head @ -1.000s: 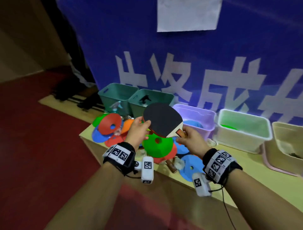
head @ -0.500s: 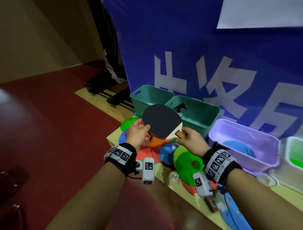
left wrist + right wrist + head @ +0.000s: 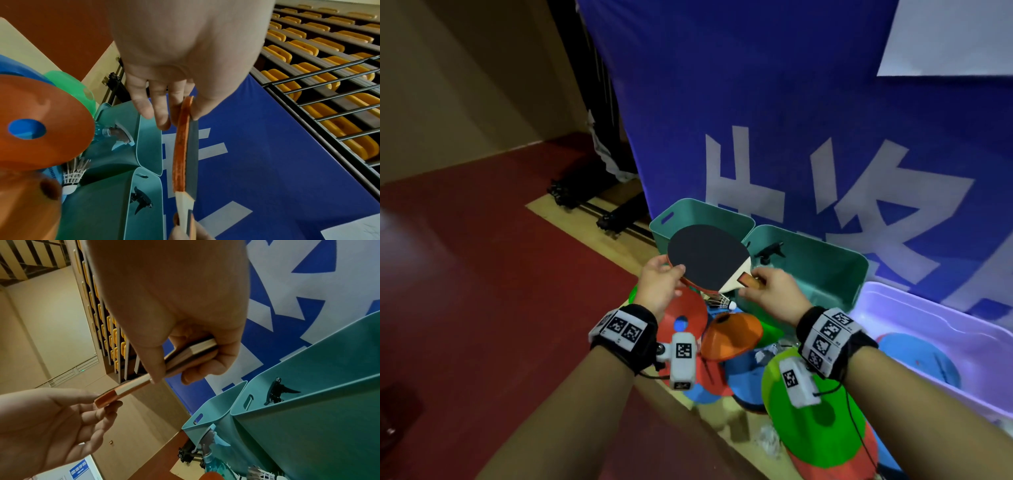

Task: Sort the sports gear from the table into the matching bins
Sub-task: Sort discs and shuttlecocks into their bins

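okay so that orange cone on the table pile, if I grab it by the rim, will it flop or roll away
The orange cone looks like thin moulded plastic, so its rim would probably flex but spring back. It seems light for its size. It lies tilted on other discs, so it may slide rather than roll; its wide, low shape suggests it would settle flat.

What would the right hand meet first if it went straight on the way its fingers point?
Probably the left hand, gripping the paddle's far edge; the right hand points along it. Depth is uncertain.

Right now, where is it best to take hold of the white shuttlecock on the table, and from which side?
Probably pinch the shuttlecock by its white cork tip, coming from above on the right. It lies on its side, tip pointing right, feathers toward the red cone, under the held paddle.
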